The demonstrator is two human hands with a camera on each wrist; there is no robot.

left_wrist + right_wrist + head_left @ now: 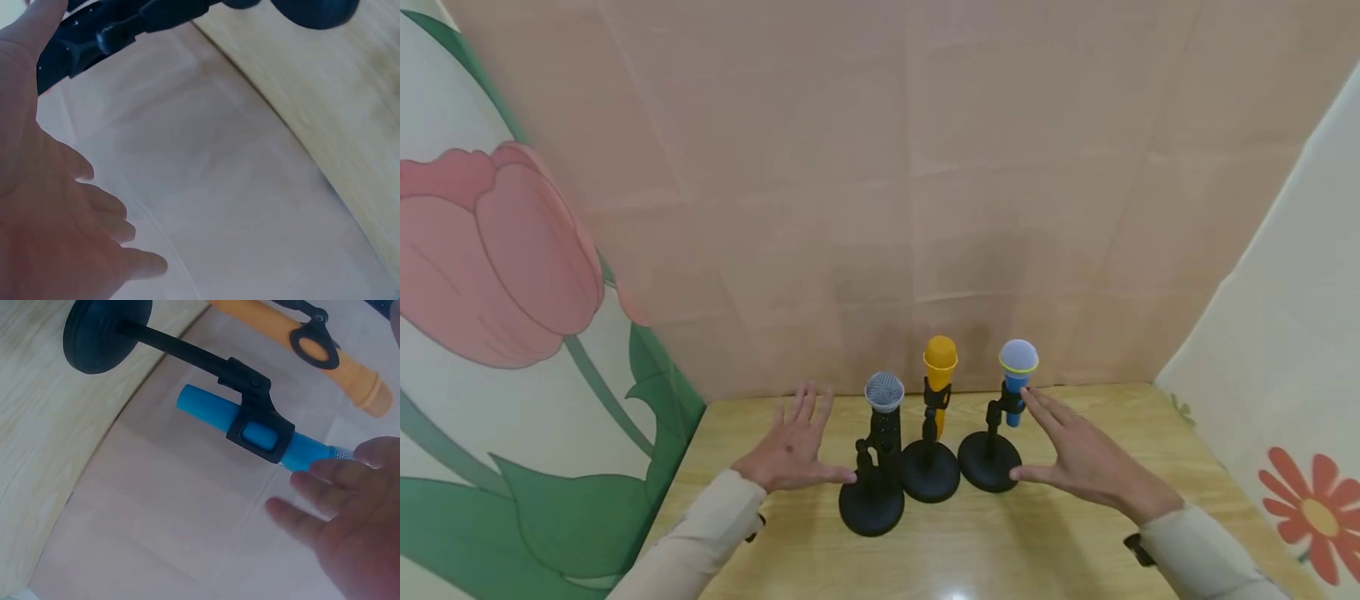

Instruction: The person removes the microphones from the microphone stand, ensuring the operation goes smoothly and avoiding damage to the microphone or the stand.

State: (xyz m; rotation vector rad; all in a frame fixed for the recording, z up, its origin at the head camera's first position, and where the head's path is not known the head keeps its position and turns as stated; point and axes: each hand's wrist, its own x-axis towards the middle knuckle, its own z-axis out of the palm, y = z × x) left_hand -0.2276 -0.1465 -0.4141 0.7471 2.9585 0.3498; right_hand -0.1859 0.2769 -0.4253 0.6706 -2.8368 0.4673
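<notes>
Three microphones stand in black round-based stands, side by side on the wooden table. The left one is a black microphone [885, 393] with a silver mesh head. In the middle a yellow microphone [940, 363] leans in its clip. On the right is a blue microphone [1018, 360] with a pale head and a yellow ring, its blue body [209, 407] held in a clip. My left hand [793, 450] is spread beside the black microphone's stand, thumb pointing toward it. My right hand [1086, 458] spreads its fingers right by the blue microphone, holding nothing.
The light wooden table [820, 567] ends at a beige cloth backdrop [880, 208]. A panel with a large pink tulip [497, 250] stands at the left. A white panel with a red flower [1318, 517] stands at the right.
</notes>
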